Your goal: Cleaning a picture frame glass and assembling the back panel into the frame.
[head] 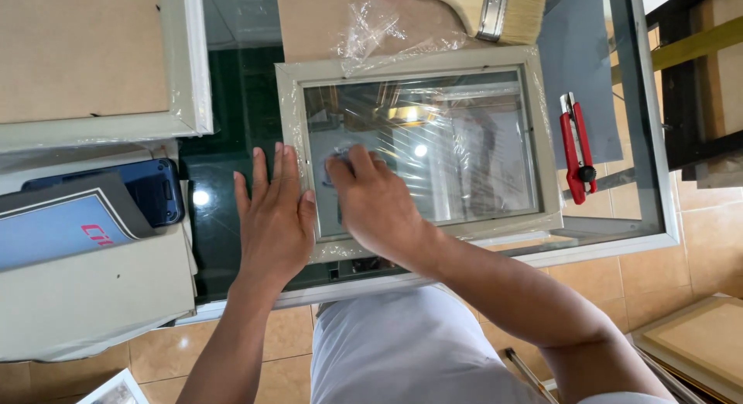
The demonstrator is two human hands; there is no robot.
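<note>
A pale picture frame (542,133) wrapped in clear plastic film lies flat on a glass table (642,179), its glass pane (457,156) facing up. My left hand (272,214) rests flat, fingers together, on the frame's left rail and the table beside it. My right hand (371,199) presses on the pane near its left side, fingers closed around a small bluish thing (340,152) that is mostly hidden.
A red utility knife (576,145) lies right of the frame. A wide paintbrush (495,9) and crumpled plastic film (387,29) sit above it. Another frame with cardboard backing (93,56) lies top left, with a dark blue device (151,189) and stacked boards (93,280) below. Tiled floor below.
</note>
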